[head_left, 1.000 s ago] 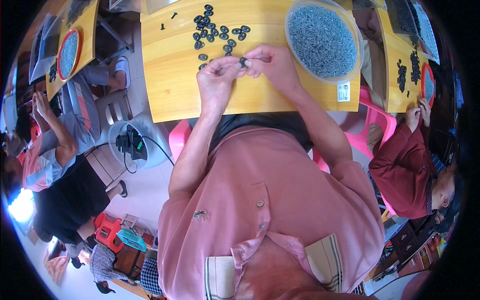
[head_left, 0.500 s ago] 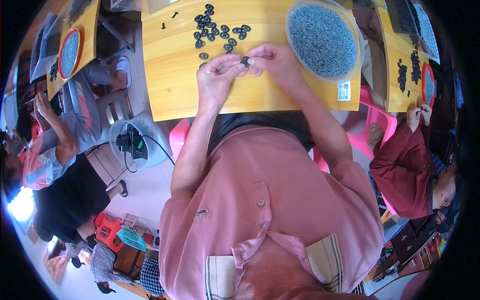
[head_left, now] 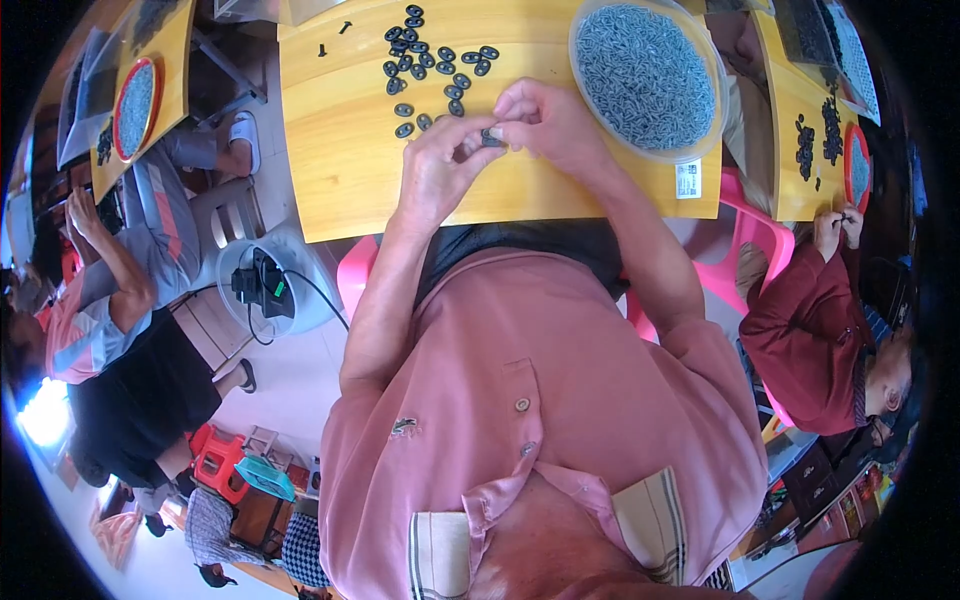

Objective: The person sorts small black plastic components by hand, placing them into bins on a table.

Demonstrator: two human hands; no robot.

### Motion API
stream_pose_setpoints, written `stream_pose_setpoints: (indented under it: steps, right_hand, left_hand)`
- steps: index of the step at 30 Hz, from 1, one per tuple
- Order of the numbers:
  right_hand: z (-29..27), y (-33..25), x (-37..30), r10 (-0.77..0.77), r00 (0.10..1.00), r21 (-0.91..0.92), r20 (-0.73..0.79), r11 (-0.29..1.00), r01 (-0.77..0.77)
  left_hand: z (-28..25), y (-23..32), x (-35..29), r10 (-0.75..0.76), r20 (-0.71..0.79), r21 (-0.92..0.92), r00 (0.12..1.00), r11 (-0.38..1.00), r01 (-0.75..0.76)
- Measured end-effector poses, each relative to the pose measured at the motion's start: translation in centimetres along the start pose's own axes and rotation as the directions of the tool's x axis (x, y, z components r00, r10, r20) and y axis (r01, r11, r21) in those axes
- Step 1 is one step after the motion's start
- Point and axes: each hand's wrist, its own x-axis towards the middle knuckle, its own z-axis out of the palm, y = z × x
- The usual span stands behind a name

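Note:
A small black oval piece (head_left: 491, 138) is pinched between the thumb and fingers of my left hand (head_left: 436, 168). My right hand (head_left: 552, 122) meets it from the other side, its fingertips closed against the piece's right end. Whether a screw sits between those fingertips is hidden. Just beyond my hands lie several black oval pieces with two holes (head_left: 445, 68), scattered loosely over the yellow table (head_left: 340, 170). To the right of my right hand stands a clear round tub (head_left: 690, 155) full of small silvery screws (head_left: 645, 80).
Two black screws (head_left: 322, 50) lie at the table's far left. A white label (head_left: 688, 180) is at the right front edge. A pail with black plugs and cables (head_left: 268, 285) stands left on the floor. Co-workers sit at tables on both sides, one in a dark red shirt (head_left: 805, 340).
Both hands have shifted slightly nearer to me with the black piece. My left fingers now curl further around it, and the piece has turned to lie flatter.

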Motion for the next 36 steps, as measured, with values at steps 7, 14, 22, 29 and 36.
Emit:
stream_pose_setpoints:
  steps: [7,14,22,29,36]
  right_hand:
    - [0.0,0.9,0.1,-0.041,0.998,-0.005,0.042,0.999,0.041]
    - [-0.1,0.6,-0.1,0.04,0.996,-0.035,0.074,0.999,-0.038]
    - [-0.4,-0.2,0.5,0.04,0.992,-0.054,0.116,0.998,-0.034]
    - [0.1,1.1,0.0,-0.047,0.999,0.006,0.013,0.999,0.047]
    - [0.8,0.3,-1.1,0.06,0.998,-0.057,0.03,0.997,-0.058]
  left_hand:
    - [0.6,-0.5,-0.5,0.045,-0.026,-0.019,0.999,0.999,-0.045]
    - [0.9,-1.5,-1.3,0.135,-0.031,0.119,0.99,0.984,-0.13]
    - [0.4,-1.1,-0.7,0.221,-0.067,0.137,0.973,0.968,-0.21]
    - [0.2,-0.2,-0.1,0.167,-0.067,0.075,0.984,0.984,-0.162]
    - [0.3,-0.5,-1.9,0.154,-0.1,0.041,0.983,0.988,-0.15]
